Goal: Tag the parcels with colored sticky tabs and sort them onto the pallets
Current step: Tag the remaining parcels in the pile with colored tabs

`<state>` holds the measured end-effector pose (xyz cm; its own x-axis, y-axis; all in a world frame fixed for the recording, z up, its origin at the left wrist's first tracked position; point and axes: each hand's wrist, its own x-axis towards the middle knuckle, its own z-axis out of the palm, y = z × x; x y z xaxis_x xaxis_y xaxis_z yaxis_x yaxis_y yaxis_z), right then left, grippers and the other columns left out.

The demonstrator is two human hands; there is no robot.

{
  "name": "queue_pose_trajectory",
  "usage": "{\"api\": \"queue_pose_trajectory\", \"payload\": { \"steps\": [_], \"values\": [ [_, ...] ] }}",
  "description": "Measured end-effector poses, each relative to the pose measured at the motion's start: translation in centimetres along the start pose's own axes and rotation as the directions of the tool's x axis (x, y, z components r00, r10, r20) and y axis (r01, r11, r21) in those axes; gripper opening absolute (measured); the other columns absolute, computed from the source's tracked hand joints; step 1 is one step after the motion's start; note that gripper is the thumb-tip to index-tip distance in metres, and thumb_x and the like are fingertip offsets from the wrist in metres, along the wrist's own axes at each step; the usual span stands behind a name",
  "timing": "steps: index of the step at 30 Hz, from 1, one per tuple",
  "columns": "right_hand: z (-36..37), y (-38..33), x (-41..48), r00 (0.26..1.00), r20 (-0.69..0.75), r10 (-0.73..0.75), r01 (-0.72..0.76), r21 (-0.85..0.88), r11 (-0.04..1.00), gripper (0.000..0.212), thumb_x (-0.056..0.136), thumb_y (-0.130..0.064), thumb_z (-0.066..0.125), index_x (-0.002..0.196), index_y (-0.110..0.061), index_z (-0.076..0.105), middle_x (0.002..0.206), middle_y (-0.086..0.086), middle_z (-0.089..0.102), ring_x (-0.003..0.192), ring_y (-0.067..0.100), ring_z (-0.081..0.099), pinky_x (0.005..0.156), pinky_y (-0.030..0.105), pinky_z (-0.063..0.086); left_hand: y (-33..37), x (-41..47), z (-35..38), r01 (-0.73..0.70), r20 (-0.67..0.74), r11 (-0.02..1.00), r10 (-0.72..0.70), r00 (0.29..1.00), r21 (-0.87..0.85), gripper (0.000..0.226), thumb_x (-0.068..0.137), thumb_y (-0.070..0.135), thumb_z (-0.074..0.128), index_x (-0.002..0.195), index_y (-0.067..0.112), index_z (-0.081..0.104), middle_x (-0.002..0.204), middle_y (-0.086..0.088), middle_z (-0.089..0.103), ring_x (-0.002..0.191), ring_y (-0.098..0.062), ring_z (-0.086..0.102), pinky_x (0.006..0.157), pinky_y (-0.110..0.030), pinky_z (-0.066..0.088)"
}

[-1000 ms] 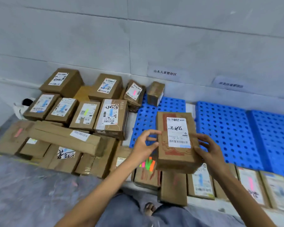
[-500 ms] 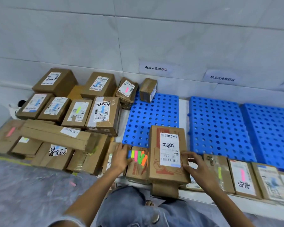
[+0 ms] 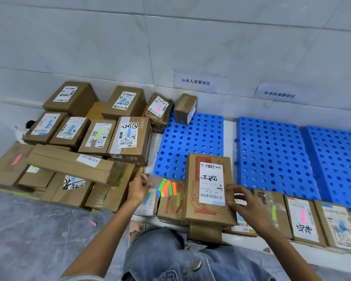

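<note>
Parcel (image 3: 209,189) under R hand (image 3: 245,203); L hand (image 3: 138,188) holds tabs (image 3: 167,187).

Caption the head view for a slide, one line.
Left hand holds a fan of colored sticky tabs while the right hand rests on a labeled parcel in front of blue pallets.

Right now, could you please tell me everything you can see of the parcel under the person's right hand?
The parcel is a brown cardboard box with red print. A white label on top carries barcodes, black handwriting and a blue tab at its near edge. It lies flat atop other parcels in the front row, its far end by a blue pallet. The right hand touches its right edge.
</note>
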<state>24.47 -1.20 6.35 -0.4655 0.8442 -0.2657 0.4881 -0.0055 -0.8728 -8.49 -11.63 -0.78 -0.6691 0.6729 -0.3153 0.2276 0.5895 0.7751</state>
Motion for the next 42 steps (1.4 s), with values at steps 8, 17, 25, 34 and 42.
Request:
{"api": "queue_pose_trajectory", "payload": {
  "steps": [8,17,25,34,42],
  "values": [
    [0.0,0.1,0.5,1.000,0.005,0.000,0.001,-0.061,0.998,0.030,0.082,-0.004,0.067,0.103,-0.024,0.056,0.116,-0.002,0.054,0.101,0.003,0.055,0.066,0.010,0.050,-0.7,-1.3,-0.6,-0.294,-0.027,0.767,0.376,0.926,0.571,0.033,0.082,0.004,0.062,0.113,0.013,0.057,0.119,-0.009,0.053,0.115,-0.027,0.048,0.092,-0.037,0.047],
    [0.1,0.0,0.3,0.999,0.036,-0.017,0.020,-0.107,0.994,0.033,0.083,-0.005,0.066,0.101,-0.029,0.054,0.114,-0.008,0.052,0.103,0.006,0.055,0.083,0.025,0.050,1.2,-0.8,3.9,-0.467,0.295,0.671,0.362,0.884,0.576,0.050,0.082,0.021,0.067,0.129,0.024,0.052,0.133,0.000,0.045,0.131,-0.018,0.033,0.109,-0.031,0.027],
    [0.2,-0.5,0.2,0.999,0.026,-0.024,0.027,-0.120,0.992,0.036,0.082,-0.004,0.067,0.098,-0.033,0.052,0.110,-0.023,0.049,0.102,0.004,0.054,0.087,0.025,0.050,3.4,1.0,4.0,-0.403,0.216,0.841,0.345,0.913,0.362,0.031,0.072,0.010,0.076,0.087,0.025,0.054,0.095,0.003,0.063,0.095,-0.015,0.057,0.083,-0.031,0.045],
    [0.2,-5.9,0.1,0.914,-0.243,-0.325,0.264,-0.253,0.931,0.028,0.089,-0.015,0.061,0.107,-0.035,0.052,0.107,-0.018,0.054,0.100,0.000,0.052,0.088,0.021,0.043,13.1,-1.6,-1.2,-0.427,0.046,0.894,0.436,0.899,-0.138,0.020,0.083,0.009,0.068,0.098,0.022,0.065,0.075,0.007,0.068,0.076,0.010,0.061,0.073,-0.005,0.043],
    [0.7,-12.7,1.1,0.960,-0.152,-0.234,0.267,0.255,0.929,0.027,0.089,-0.008,0.060,0.113,-0.018,0.058,0.079,0.007,0.067,0.068,0.017,0.068,0.059,0.027,0.056,19.4,-8.4,-0.6,-0.112,0.384,0.819,0.380,0.841,-0.563,0.034,0.083,0.013,0.066,0.116,0.015,0.058,0.091,-0.011,0.073,0.080,-0.013,0.070,0.066,-0.019,0.054]
  ]
}}
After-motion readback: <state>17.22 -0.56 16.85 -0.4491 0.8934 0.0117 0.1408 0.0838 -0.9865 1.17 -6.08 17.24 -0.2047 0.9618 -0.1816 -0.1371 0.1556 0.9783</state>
